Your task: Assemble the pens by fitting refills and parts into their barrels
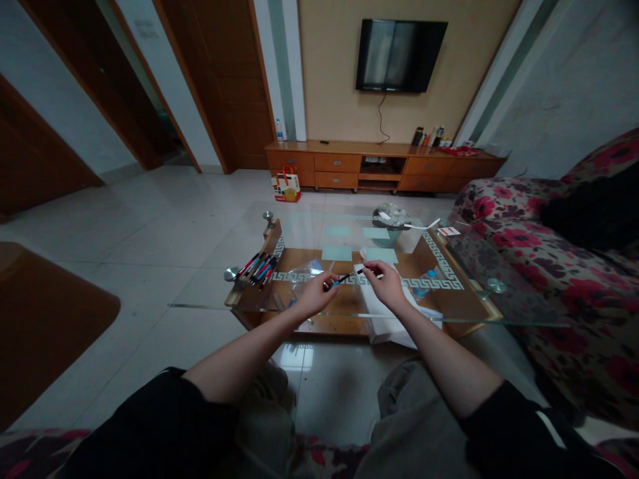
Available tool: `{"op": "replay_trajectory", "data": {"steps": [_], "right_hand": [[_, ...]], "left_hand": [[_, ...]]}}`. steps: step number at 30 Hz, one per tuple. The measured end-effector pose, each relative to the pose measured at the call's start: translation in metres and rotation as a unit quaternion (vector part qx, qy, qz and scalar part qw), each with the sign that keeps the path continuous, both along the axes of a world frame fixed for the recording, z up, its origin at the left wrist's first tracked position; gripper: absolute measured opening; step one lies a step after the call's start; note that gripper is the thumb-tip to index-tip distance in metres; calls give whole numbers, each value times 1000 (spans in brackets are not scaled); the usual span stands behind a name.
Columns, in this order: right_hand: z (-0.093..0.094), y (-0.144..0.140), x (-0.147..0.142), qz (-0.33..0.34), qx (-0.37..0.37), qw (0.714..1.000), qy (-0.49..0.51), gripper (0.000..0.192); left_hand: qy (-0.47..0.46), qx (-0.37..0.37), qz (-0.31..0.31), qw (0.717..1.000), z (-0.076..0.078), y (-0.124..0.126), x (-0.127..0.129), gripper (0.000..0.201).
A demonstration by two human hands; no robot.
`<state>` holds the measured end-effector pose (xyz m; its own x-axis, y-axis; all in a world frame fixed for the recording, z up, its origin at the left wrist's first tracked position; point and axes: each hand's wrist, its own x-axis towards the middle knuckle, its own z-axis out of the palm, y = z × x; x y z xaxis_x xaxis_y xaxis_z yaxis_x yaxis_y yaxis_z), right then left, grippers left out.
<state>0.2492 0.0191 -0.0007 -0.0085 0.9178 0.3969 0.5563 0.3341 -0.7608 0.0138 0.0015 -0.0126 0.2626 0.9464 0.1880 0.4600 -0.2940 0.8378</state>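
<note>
Blue-black pen (346, 277) between left hand (313, 295) and right hand (384, 283) fingertips

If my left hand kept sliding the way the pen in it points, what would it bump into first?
Probably the right hand. The left hand holds a pen aimed up and right, its tip at those fingers. Depth is hard to judge.

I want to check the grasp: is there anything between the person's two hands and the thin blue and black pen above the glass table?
Nothing visible. The left hand grips the thin blue and black pen at one end, and the right hand pinches the other end. The pile of red and blue pens lies apart, to the left on the glass table.
</note>
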Motion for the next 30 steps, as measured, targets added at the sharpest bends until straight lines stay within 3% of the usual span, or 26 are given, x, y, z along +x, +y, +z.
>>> {"op": "replay_trajectory", "data": {"steps": [4,13,30], "right_hand": [[8,-7,-9,10,-13,998,56,31],[8,-10,-13,31,-23,997,71,31],[13,-16,-17,51,-28,996,67,24]], "left_hand": [[25,38,15,999,3,0,0,19],[39,57,27,997,2,3,0,19],[26,43,12,999,14,-5,4,19]]}}
